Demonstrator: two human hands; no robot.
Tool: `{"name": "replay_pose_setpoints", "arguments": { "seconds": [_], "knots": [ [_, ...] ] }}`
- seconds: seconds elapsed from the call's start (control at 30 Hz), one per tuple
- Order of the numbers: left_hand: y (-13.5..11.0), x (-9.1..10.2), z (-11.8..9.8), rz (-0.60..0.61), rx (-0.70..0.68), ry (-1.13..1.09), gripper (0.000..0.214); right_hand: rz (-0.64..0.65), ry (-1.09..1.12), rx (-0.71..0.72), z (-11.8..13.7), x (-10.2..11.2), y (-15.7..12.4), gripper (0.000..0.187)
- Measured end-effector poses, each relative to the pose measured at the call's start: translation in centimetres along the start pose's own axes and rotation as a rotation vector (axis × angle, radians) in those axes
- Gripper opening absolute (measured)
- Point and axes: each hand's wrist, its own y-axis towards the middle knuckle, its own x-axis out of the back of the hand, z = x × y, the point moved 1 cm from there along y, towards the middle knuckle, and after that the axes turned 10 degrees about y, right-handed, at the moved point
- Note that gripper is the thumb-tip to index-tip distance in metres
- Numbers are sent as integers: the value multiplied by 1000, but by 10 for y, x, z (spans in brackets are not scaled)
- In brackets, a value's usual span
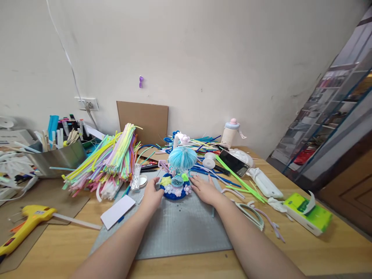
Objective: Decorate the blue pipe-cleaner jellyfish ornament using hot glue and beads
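A pipe-cleaner ornament (177,184) stands upright on the grey cutting mat (186,232). It has a dark blue round base (174,196), small pink, yellow and green flowers, and a light blue fluffy dome (182,158) on top. My left hand (152,195) is at the left edge of the base, fingers apart; its fingertips are partly hidden, so I cannot tell how firmly they touch. On the other side, my right hand (204,188) lies palm down with fingers spread, its fingertips close to the base. Neither hand grips anything.
Bundled pastel pipe cleaners (116,155) lie at left, behind a white card (117,211). A yellow glue gun (29,221) rests far left. To the right are a phone (234,162), a headband (251,217) and a green tissue pack (308,213). A bottle (231,133) stands behind.
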Motion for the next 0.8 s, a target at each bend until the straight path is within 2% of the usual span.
{"name": "replay_pose_setpoints", "arguments": {
  "seconds": [0.1,0.27,0.43,0.6,0.7,0.8],
  "knots": [
    [0,1,0,5,-7,-14,50,12,-23,-65,-8,0,-4,44],
    [0,0,2,23,-11,-78,52,-121,119,-156,-14,3,-7,46],
    [0,-8,1,66,36,-200,59,-234,577,-127,2,-15,5,54],
    [1,-8,2,38,133,-319,60,-291,1140,-203,10,-37,8,54],
    [3,-6,3,36,179,-410,61,-290,1420,-242,12,-38,4,53],
    [7,-6,3,58,222,-513,62,-285,1607,-279,15,-34,1,50]
  ]
}}
